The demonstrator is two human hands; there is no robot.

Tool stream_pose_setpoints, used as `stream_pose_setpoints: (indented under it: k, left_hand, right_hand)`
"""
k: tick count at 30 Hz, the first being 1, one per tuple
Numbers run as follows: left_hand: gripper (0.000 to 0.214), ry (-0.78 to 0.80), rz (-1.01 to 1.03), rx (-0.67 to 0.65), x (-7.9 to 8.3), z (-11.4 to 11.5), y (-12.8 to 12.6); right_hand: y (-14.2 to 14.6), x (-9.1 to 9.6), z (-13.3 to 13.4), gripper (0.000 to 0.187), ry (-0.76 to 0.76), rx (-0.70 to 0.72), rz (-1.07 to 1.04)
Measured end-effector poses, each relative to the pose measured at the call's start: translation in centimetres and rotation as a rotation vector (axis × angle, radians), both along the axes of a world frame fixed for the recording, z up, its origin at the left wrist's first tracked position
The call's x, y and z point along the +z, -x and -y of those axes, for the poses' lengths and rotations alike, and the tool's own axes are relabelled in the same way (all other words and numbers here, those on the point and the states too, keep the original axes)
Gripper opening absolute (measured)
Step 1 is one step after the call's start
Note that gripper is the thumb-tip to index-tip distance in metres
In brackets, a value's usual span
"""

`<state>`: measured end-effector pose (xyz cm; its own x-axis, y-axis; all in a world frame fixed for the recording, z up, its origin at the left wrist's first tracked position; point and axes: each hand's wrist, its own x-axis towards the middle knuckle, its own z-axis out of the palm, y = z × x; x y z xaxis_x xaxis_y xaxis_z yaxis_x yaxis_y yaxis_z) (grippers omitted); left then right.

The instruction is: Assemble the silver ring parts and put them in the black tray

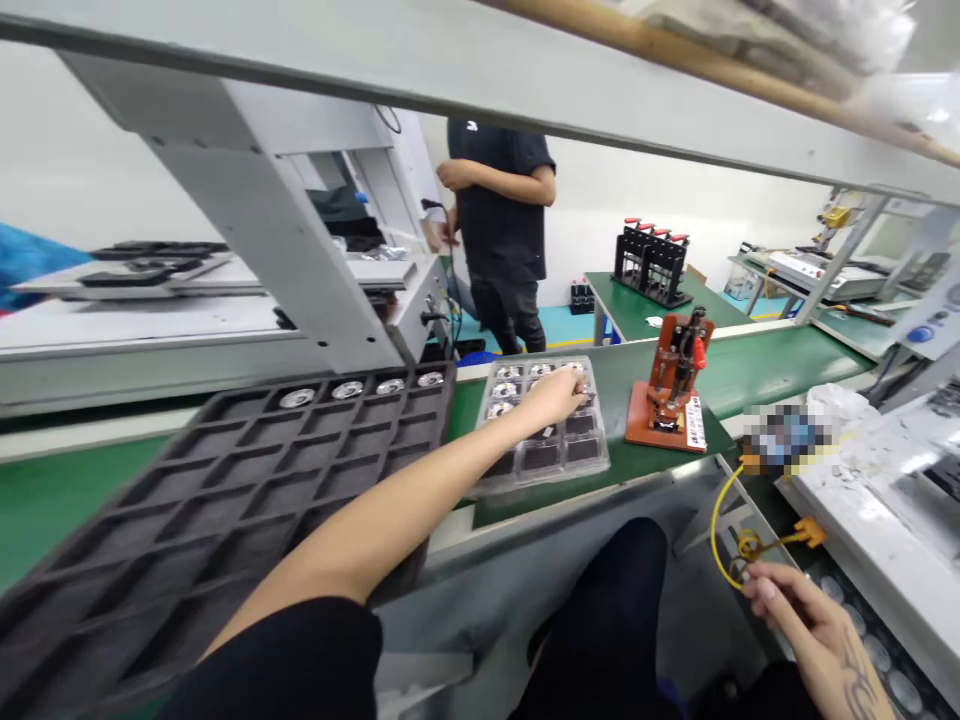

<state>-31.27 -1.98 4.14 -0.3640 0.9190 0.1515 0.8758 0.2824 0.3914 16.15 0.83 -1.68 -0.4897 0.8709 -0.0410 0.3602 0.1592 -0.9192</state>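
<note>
My left hand reaches across to a clear plastic tray. Its fingers are pinched together over a compartment on the right side, and whatever is between them is hidden. Several small round silver parts lie in the tray's left and back compartments; darker compartments are at the front. At the lower right, my right hand is closed in a thumb-and-finger pinch. Its fingertips meet beside a looped yellow cable with an orange clip. I cannot make out what that pinch holds.
A large black compartment tray lies left, with silver rings along its back row. A red-brown toggle-clamp fixture stands right of the clear tray. A grey beam crosses overhead. Another person stands behind the bench.
</note>
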Motion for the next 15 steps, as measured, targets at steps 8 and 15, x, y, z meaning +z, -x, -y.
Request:
stream_pose_setpoints:
  k: [8, 15]
  left_hand:
    - [0.015, -0.557, 0.094, -0.907, 4.6, -0.3, -18.2]
    - [0.019, -0.830, -0.125, -1.175, 5.4, -3.2, -25.4]
  right_hand:
    - [1.1, 6.3, 1.1, 0.038, -0.168, 0.006, -0.315]
    - [-0.5, 10.5, 0.7, 0.036, -0.291, -0.089, -0.327]
